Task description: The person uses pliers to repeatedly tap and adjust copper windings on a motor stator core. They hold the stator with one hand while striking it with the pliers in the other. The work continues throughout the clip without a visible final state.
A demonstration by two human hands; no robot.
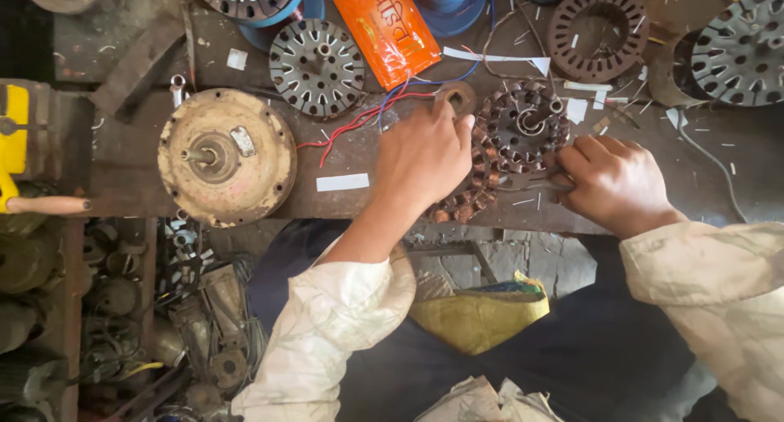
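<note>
Ring-shaped copper-wound stator (510, 148): left hand (422, 162) pressed on it, right hand (614, 181) gripping its rim.

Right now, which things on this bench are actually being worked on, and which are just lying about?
In hand:
- wound stator, gripped by the left hand
- right hand pressed at its right edge; whether it holds a tool I cannot tell
- red and blue wires leading to it

Lying about:
- round cream motor cover
- bare slotted cores
- orange packet
- blue wire spools
</note>
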